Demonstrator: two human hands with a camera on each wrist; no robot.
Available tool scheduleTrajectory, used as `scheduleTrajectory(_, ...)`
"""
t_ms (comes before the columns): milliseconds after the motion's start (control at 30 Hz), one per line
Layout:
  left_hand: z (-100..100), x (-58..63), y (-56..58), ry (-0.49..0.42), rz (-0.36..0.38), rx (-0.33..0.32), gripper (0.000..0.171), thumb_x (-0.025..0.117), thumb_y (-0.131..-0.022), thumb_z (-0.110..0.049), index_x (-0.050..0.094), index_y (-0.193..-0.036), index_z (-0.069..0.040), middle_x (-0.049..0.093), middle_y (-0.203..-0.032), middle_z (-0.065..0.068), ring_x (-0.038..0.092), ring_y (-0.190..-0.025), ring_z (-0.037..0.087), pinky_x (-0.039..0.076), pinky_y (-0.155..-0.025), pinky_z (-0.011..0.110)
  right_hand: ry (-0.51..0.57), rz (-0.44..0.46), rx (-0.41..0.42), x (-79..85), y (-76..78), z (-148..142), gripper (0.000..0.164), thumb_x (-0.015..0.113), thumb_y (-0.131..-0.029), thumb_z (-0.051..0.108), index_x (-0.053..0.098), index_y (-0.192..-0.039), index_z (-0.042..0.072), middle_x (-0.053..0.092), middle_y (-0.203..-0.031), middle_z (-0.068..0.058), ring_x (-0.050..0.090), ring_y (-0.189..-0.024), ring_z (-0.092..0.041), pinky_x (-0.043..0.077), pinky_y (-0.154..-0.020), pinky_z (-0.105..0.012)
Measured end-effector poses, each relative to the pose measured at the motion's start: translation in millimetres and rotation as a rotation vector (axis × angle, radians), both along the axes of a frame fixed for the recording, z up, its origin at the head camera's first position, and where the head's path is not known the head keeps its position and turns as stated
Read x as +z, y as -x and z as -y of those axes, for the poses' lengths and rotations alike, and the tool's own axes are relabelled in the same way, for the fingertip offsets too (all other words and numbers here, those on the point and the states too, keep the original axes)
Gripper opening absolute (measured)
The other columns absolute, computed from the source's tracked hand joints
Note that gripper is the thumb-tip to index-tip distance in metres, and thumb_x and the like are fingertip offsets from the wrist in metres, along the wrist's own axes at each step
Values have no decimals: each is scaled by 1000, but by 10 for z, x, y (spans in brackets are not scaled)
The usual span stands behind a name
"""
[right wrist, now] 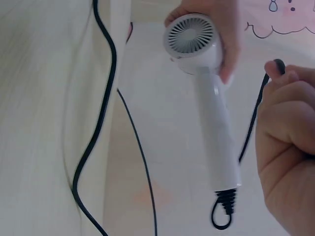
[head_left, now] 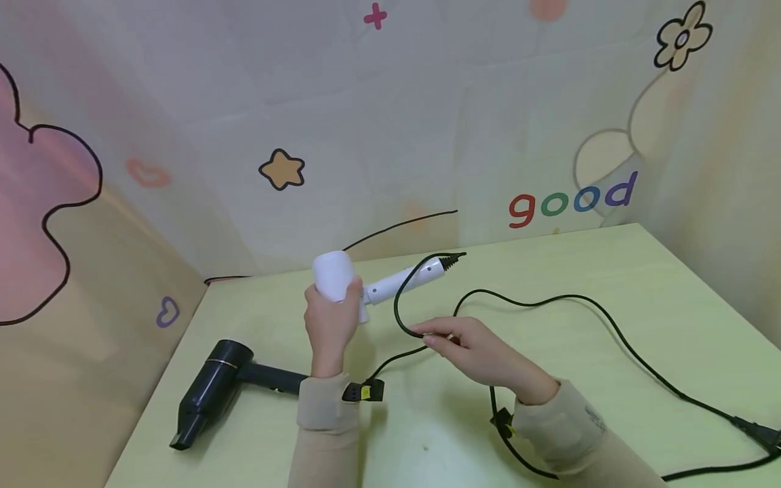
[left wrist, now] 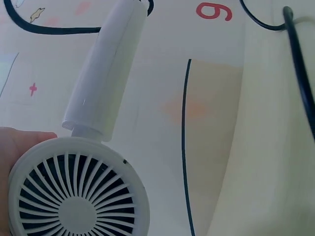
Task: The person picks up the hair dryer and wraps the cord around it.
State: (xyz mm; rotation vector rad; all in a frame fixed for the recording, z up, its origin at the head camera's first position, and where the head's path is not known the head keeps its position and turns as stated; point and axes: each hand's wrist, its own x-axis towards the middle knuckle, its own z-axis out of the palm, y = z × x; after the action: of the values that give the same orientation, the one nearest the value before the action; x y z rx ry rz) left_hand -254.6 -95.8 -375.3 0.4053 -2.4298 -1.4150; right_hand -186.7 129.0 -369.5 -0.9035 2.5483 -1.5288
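My left hand (head_left: 331,330) grips the white hair dryer (head_left: 334,274) round its barrel, off the table. The dryer's handle (head_left: 405,281) points to the right, with the black cord leaving its end. A round slatted intake grille (left wrist: 77,215) faces the left wrist camera. Between thumb and fingers my right hand (head_left: 472,349) pinches the black cord (head_left: 398,308), which loops up from there to the handle. In the right wrist view the left hand (right wrist: 224,29) wraps the dryer behind its grille (right wrist: 191,35).
A black hair dryer (head_left: 210,393) lies at the table's left, its handle end hidden behind my left wrist. A dark cord (head_left: 622,335) winds across the right side to a plug (head_left: 756,430) near the edge. A printed curtain (head_left: 390,135) hangs behind the table (head_left: 610,271).
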Motion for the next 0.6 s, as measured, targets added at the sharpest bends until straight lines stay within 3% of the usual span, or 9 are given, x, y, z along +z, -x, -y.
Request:
scheduleTrajectory(233,119,63,-55,-42,49,-5,81,58,-82,-57,37,-134,2,56,-114,19,60,-96,33,51,-68,37,-89,58,124,-145,98,19,30,52,-96,13,63,-122,6,66,-116,-10,54,-82,-7,47,-69,-22)
scheduleTrajectory(367,190,121,-87,-112,58,-33,82,57,-83,-58,37,-134,3,54,-118,19,60,-100,34,53,-73,40,-114,91,142,-210,160,22,30,51,-95,10,64,-122,4,65,-118,-13,57,-83,-8,48,-70,-22)
scheduleTrajectory(600,275,207,-138,-234,84,-73,80,59,-84,-55,34,-136,-1,50,-122,16,58,-103,31,53,-80,45,-112,167,132,-289,274,69,31,51,-95,10,62,-124,5,65,-115,-17,52,-71,-13,37,-54,-20)
